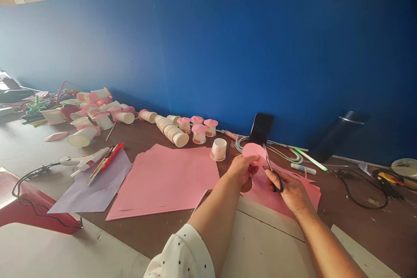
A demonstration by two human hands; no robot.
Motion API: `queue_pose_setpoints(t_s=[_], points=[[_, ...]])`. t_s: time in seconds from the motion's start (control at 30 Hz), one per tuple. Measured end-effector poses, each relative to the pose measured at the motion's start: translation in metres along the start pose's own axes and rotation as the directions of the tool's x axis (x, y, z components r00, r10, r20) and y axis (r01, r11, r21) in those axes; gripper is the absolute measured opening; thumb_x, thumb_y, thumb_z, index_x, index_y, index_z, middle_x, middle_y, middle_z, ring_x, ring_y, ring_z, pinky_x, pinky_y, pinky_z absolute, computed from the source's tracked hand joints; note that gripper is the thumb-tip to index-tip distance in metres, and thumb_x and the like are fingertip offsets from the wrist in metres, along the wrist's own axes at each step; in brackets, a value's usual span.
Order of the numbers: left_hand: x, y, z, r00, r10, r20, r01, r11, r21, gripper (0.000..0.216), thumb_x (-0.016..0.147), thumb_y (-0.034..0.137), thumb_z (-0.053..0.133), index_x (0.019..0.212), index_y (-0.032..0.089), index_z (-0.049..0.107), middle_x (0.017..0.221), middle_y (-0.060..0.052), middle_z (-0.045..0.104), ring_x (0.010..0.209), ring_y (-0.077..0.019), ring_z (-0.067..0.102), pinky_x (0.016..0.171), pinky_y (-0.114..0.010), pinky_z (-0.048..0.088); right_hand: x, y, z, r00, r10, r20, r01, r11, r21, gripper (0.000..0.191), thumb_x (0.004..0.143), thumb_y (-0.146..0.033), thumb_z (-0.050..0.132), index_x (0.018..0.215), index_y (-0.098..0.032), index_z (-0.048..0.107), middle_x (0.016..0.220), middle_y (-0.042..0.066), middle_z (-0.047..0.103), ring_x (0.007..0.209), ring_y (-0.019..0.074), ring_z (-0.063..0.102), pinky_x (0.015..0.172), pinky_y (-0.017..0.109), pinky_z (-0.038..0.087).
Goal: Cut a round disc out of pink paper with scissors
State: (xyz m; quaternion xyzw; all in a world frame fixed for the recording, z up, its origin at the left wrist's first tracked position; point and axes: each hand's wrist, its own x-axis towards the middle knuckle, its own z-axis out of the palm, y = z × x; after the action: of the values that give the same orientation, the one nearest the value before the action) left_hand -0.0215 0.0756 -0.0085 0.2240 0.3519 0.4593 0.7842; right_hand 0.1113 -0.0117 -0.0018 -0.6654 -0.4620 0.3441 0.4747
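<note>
My left hand (241, 169) pinches a round pink paper disc (253, 153) and holds it up above the table. My right hand (291, 189) grips black-handled scissors (271, 169), whose blades reach up to the disc's right edge. Under both hands lie pink paper sheets (169, 180) and pink offcuts (293, 173). A small white paper cup (218, 149) stands just left of the disc.
A black phone (261, 128) leans on the blue wall (228, 52). Stacked and loose paper cups (172, 130), pink-topped cups (199, 133), a glue gun (81, 161), a red cutter (109, 160), a lilac sheet (97, 186), cables (358, 191), a glue stick (302, 168) and a dark cylinder (339, 134) crowd the brown table.
</note>
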Motion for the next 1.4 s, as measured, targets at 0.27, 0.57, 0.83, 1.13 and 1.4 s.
queue_pose_setpoints(t_s=[0.27, 0.57, 0.83, 1.13, 1.4], points=[[0.0, 0.001, 0.0, 1.0, -0.004, -0.008, 0.004, 1.0, 0.007, 0.027, 0.072, 0.012, 0.083, 0.092, 0.014, 0.065, 0.082, -0.005, 0.067, 0.068, -0.0111, 0.058, 0.061, -0.022, 0.047, -0.001, 0.001, -0.001, 1.0, -0.005, 0.002, 0.005, 1.0, -0.015, 0.046, 0.06, -0.068, 0.083, 0.06, -0.023, 0.075, 0.064, 0.002, 0.068, 0.064, 0.0193, 0.061, 0.064, 0.029, 0.051], [0.005, -0.002, -0.002, 1.0, 0.008, 0.007, -0.008, 1.0, 0.024, 0.029, 0.069, 0.016, 0.087, 0.089, 0.014, 0.066, 0.083, -0.005, 0.066, 0.068, -0.0109, 0.057, 0.06, -0.021, 0.046, 0.002, 0.007, -0.002, 0.999, -0.036, 0.012, 0.037, 0.998, -0.05, 0.047, 0.067, -0.07, 0.078, 0.075, -0.023, 0.081, 0.066, 0.001, 0.07, 0.067, 0.0205, 0.063, 0.068, 0.03, 0.052], [0.006, -0.002, -0.003, 1.0, 0.023, 0.011, -0.024, 0.997, 0.079, 0.027, 0.072, 0.015, 0.086, 0.088, 0.013, 0.066, 0.083, -0.005, 0.065, 0.07, -0.0113, 0.057, 0.065, -0.024, 0.048, -0.001, 0.0, -0.002, 1.0, -0.023, 0.001, 0.023, 0.998, -0.058, 0.049, 0.065, -0.072, 0.078, 0.06, -0.023, 0.075, 0.063, 0.002, 0.068, 0.065, 0.0198, 0.061, 0.066, 0.029, 0.051], [0.003, -0.001, -0.002, 1.0, 0.024, 0.008, -0.025, 0.995, 0.092, 0.027, 0.073, 0.014, 0.085, 0.092, 0.012, 0.066, 0.085, -0.006, 0.067, 0.069, -0.0112, 0.059, 0.065, -0.023, 0.048, -0.001, -0.001, -0.002, 0.999, -0.043, 0.009, 0.043, 0.998, -0.047, 0.049, 0.067, -0.072, 0.077, 0.058, -0.023, 0.075, 0.062, 0.003, 0.068, 0.064, 0.0206, 0.061, 0.065, 0.03, 0.051], [0.004, -0.002, -0.003, 1.0, 0.027, 0.009, -0.028, 0.994, 0.108, 0.031, 0.07, 0.015, 0.088, 0.091, 0.013, 0.066, 0.084, -0.005, 0.065, 0.071, -0.0119, 0.057, 0.066, -0.025, 0.048, -0.003, -0.003, -0.001, 1.0, -0.029, -0.01, 0.029, 0.999, -0.029, 0.048, 0.065, -0.071, 0.078, 0.063, -0.023, 0.077, 0.065, 0.003, 0.07, 0.064, 0.0211, 0.063, 0.064, 0.03, 0.052]])
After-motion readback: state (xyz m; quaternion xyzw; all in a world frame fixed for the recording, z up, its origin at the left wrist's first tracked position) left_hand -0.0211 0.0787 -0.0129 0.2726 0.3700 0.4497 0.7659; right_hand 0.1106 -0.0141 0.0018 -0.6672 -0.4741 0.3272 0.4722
